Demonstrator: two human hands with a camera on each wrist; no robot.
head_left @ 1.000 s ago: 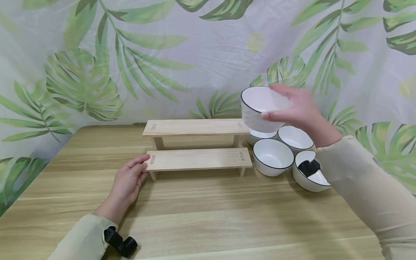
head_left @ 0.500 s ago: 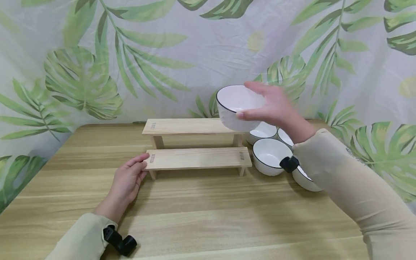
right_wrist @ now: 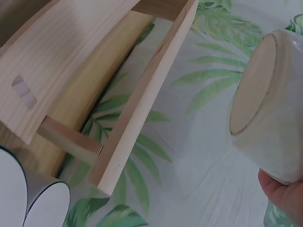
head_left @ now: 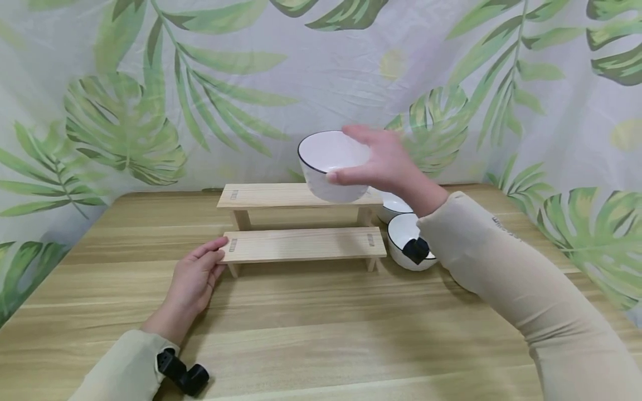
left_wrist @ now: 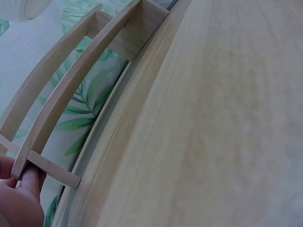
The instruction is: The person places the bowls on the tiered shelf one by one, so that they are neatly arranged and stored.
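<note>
Head view: white bowl [head_left: 323, 181] held mouth-up by the right grip [head_left: 388, 164], above the two-tier stand [head_left: 301, 245].
Right grip: clamped on the bowl's wall and rim, thumb nearer, fingers beyond; presumably a side hold to leave the base free.
Bowl re right grip: leftward of the palm, between thumb and fingers; right wrist view shows its base apart from the wood.
Left grip [head_left: 193, 278]: pinching the stand's lower board at its left end, likely to steady it.
Other bowls [head_left: 396, 236]: below the right grip, on the counter [head_left: 321, 334] beside the stand's right end; further ones, if any, hidden by the sleeve [head_left: 476, 245].
</note>
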